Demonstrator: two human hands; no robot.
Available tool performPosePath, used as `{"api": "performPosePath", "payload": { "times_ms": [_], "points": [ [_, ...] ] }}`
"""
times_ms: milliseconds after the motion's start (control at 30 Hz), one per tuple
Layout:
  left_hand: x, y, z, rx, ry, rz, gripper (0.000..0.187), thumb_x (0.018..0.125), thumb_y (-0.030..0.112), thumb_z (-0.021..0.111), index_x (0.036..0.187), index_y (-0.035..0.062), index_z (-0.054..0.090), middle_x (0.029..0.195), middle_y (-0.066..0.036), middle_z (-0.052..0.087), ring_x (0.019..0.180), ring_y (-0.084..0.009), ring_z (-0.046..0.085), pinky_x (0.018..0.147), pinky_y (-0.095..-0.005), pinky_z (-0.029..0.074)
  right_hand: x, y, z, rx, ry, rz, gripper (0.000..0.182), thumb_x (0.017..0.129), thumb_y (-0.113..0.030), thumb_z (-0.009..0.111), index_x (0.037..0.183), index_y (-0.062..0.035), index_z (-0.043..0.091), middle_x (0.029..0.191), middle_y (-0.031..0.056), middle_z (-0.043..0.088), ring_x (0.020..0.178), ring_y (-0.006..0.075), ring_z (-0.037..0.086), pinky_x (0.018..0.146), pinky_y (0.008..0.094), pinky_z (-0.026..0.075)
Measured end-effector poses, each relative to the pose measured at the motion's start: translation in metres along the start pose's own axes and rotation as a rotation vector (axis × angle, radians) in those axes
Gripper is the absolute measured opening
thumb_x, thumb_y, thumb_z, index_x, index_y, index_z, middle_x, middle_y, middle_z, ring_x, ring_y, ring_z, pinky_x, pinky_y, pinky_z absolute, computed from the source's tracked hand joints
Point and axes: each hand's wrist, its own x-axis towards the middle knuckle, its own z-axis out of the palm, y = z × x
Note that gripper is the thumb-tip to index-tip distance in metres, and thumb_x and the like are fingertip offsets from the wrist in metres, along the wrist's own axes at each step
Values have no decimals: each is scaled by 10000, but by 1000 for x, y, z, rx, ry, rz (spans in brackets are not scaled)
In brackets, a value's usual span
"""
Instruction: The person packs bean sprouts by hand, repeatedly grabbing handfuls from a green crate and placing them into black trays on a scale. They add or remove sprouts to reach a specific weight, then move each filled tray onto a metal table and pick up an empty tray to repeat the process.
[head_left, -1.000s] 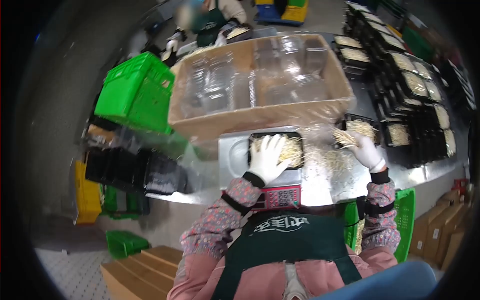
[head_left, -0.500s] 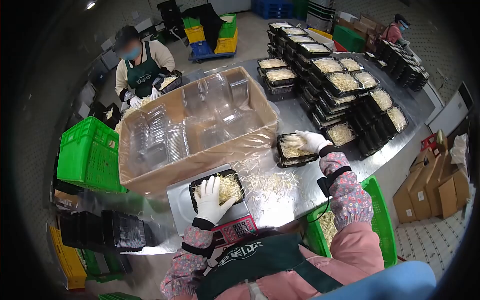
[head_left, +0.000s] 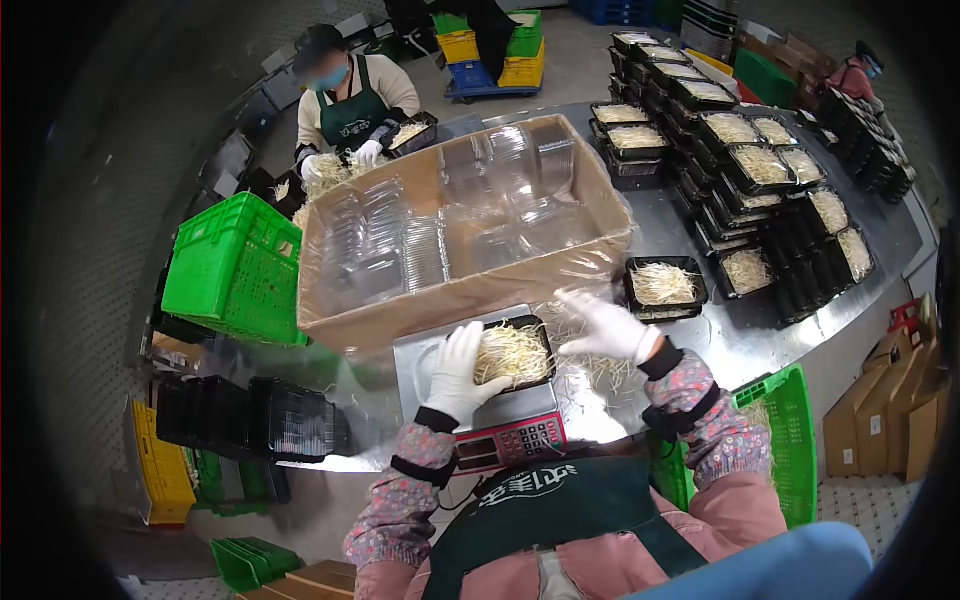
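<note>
A black tray of bean sprouts (head_left: 514, 355) sits on the metal plate of a scale (head_left: 418, 352) with a red keypad. My left hand (head_left: 460, 378), in a white glove, rests along the tray's left side, fingers stretched and thumb apart on its near edge. My gloved right hand (head_left: 610, 330) hovers just right of the tray, fingers extended and holding nothing. Loose sprouts (head_left: 598, 374) lie on the table beneath it. Just beyond that hand stands another filled tray (head_left: 664, 284), apparently on top of a second one.
A large cardboard box (head_left: 400, 318) of clear plastic lids (head_left: 426, 252) stands behind the scale. Stacked filled trays (head_left: 762, 168) occupy the right side. Empty black trays (head_left: 295, 420) are at left, near a green crate (head_left: 232, 262). Across the table, a co-worker (head_left: 355, 105) handles sprouts.
My right hand has left the filled tray on the right and come back beside the scale. My left hand has shifted from over the sprouts to the tray's left side. The view has turned left.
</note>
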Motion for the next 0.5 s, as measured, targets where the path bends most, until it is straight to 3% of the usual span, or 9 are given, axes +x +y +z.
{"api": "performPosePath", "payload": {
  "times_ms": [33, 67, 133, 167, 233, 367, 400, 500],
  "points": [
    [7, 6, 6, 101, -52, 35, 944, 711, 495, 768, 1441, 38, 380, 1409, -170, 448, 1303, -361, 393, 1101, -493, 281, 9, -17, 11, -49, -94, 12, 896, 766, -388, 764, 1461, -6, 347, 1289, 264, 531, 1207, 380, 522, 1000, 416, 444],
    [11, 10, 12, 200, -104, 73, 918, 716, 515, 752, 1433, 59, 405, 1394, -150, 463, 1277, -346, 413, 1085, -495, 294, 14, -28, 22, -159, -100, 23, 714, 743, -338, 764, 1327, -11, 514, 1147, 244, 606, 1069, 375, 598, 889, 436, 493],
    [15, 8, 24, 122, -100, 50, 841, 745, 508, 718, 1417, 85, 441, 1383, -126, 475, 1232, -330, 436, 1053, -495, 323, 24, -39, 33, -235, -237, 96, 381, 761, -283, 728, 1043, -36, 668, 919, 195, 663, 872, 377, 649, 769, 449, 521],
    [13, 7, 29, 109, -87, 32, 804, 759, 465, 717, 1408, 74, 450, 1371, -134, 482, 1220, -345, 441, 1048, -489, 336, 23, -37, 38, -237, -240, 94, 381, 761, -283, 728, 1043, -36, 668, 919, 195, 663, 872, 377, 649, 769, 449, 521],
    [11, 6, 32, 93, -69, 14, 743, 787, 402, 707, 1399, 59, 461, 1364, -149, 484, 1203, -373, 445, 1050, -482, 345, 19, -36, 46, -251, -91, 48, 182, 783, -234, 683, 805, -53, 683, 758, 170, 661, 740, 388, 650, 702, 458, 524],
    [11, 2, 35, 33, -50, 33, 785, 781, 417, 722, 1416, 52, 440, 1366, -176, 475, 1213, -376, 437, 1066, -480, 335, 13, -37, 18, -148, -46, 133, 180, 815, -232, 664, 804, -57, 705, 740, 186, 662, 742, 367, 660, 690, 448, 520],
    [11, 2, 33, 34, -47, 31, 785, 781, 417, 722, 1416, 52, 440, 1366, -176, 475, 1213, -376, 437, 1066, -480, 335, 14, -33, 4, -86, 17, 51, 171, 818, -212, 686, 817, -42, 708, 747, 178, 672, 738, 341, 671, 688, 418, 525],
    [11, 4, 24, -190, 1, 0, 955, 689, 385, 827, 1435, -14, 383, 1346, -220, 487, 1259, -368, 446, 1078, -453, 345, 20, -65, -39, 61, 22, 168, 171, 829, -190, 712, 857, -21, 716, 775, 169, 686, 720, 298, 677, 688, 377, 528]
  ]
}}
